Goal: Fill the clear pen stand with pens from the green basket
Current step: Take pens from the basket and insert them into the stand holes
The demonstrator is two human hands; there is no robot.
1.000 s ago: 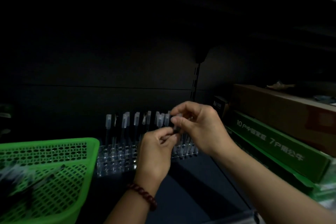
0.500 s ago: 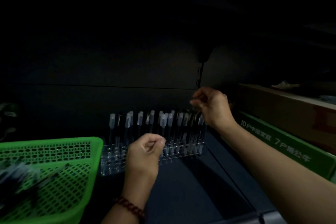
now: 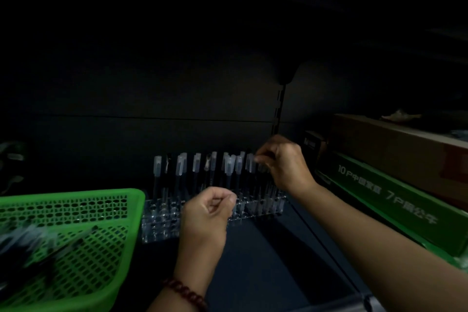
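The clear pen stand (image 3: pixel 162 223) sits on the dark shelf with several clear-capped pens (image 3: pixel 180 170) upright in it. My right hand (image 3: pixel 286 164) is over the stand's right end, fingertips pinched on the top of a dark pen whose shaft is mostly hidden by the hand. In front of the stand's middle, my left hand (image 3: pixel 206 215) is curled into a loose fist with nothing visible in it. The green basket (image 3: pixel 76 197) stands at the lower left, and blurred dark pens (image 3: pixel 38 243) lie inside it.
Stacked long boxes, one green (image 3: pixel 395 197) under one brown (image 3: pixel 395 144), lie close to the right of the stand. A dark back wall with a slotted upright (image 3: pixel 279 109) stands behind. The shelf's front edge (image 3: pixel 354 304) runs along the bottom right.
My hands came apart. The right hand carried the pen to the stand's right end and has now lowered slightly left among the pens. The left hand drew back, closed.
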